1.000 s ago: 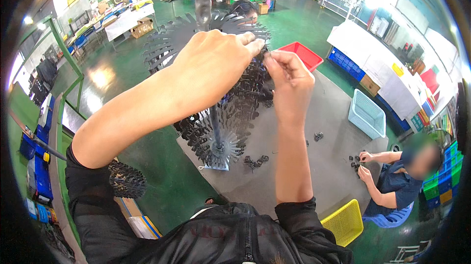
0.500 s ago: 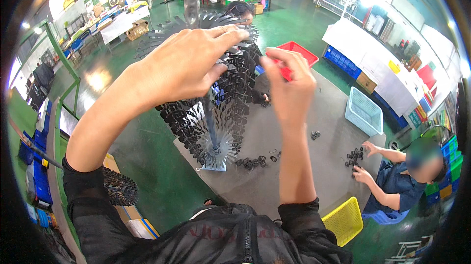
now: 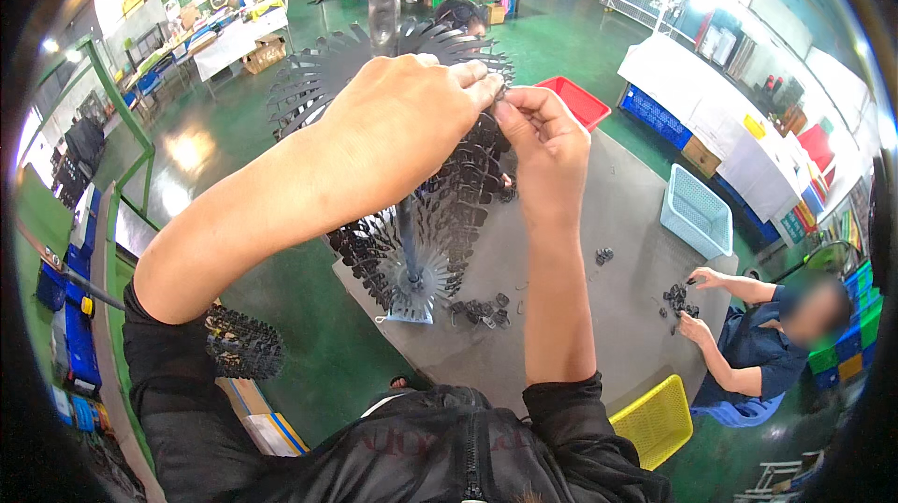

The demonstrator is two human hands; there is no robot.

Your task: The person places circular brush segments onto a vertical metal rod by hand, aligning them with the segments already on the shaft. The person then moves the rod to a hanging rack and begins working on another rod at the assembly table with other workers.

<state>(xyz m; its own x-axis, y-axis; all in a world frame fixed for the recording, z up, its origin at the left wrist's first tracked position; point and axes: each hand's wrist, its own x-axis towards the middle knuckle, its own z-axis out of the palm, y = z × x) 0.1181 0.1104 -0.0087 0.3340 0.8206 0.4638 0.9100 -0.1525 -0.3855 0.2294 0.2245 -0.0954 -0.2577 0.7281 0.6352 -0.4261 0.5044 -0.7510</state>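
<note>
A tall rack of toothed discs stands in front of me, its top disc [image 3: 323, 68] ringed with flat black prongs and its grey pole [image 3: 384, 3] rising above. Rows of small black parts [image 3: 468, 166] hang on the tiers below. My left hand [image 3: 416, 115] reaches across the top disc, fingertips closed together at its right rim; what they grip is hidden. There my right hand [image 3: 547, 134] meets it, thumb and forefinger pinching a small dark part that is mostly hidden. Loose black parts [image 3: 482, 312] lie on the grey table [image 3: 449, 349] beside the rack's foot.
On the right a co-worker [image 3: 762, 339] handles a pile of black parts [image 3: 678, 302]. A red tray [image 3: 580, 103], a light-blue basket [image 3: 697, 213] and a yellow basket [image 3: 655, 421] stand around the table. Another person [image 3: 458, 12] is behind the rack. A second dark rack [image 3: 245, 342] is at lower left.
My right hand has moved left and in to the disc's rim, its fingers now pinched. My left hand has slid right to meet it. The rack has shifted slightly right in view.
</note>
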